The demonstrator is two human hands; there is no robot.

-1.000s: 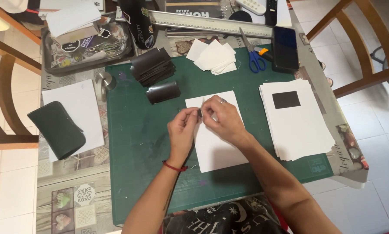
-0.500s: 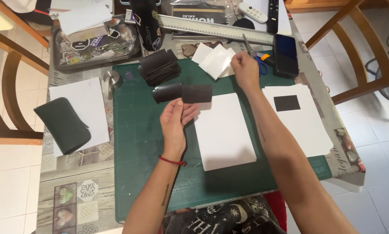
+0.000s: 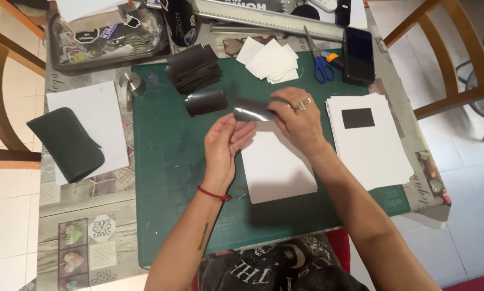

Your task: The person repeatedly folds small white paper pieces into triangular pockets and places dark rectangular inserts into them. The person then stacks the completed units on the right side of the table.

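The dark flexible strip (image 3: 252, 110) looks thin, light and bendy, something like a magnetic or vinyl sheet piece: it curves along its length and catches a grey sheen, so I judge it would flop if held by one end and is best pinched at a short edge or along both ends at once. It seems neither fragile nor heavy, though the glossy face may be a little slippery.

The strip is off the surface, held above the green cutting mat (image 3: 166, 161) near the middle of its far half. The right hand (image 3: 298, 121) grips its right end, fingers curled over the top edge, a ring showing on one finger. The left hand (image 3: 225, 143) is just beneath and to the left, palm up, fingers loosely open and reaching toward the strip's left end; whether they touch it I cannot tell.

Directly under both hands a white card (image 3: 277, 167) lies flat on the mat. A second curled dark strip (image 3: 206, 102) rests on the mat just left of the held one, with a stack of dark strips (image 3: 193, 69) beyond it toward the far edge of the bench. Small white squares (image 3: 269, 62) and blue-handled scissors (image 3: 322, 67) sit at the mat's far edge. At the right edge of the bench lies a pile of white sheets (image 3: 376, 151) bearing a black rectangle (image 3: 358, 118).
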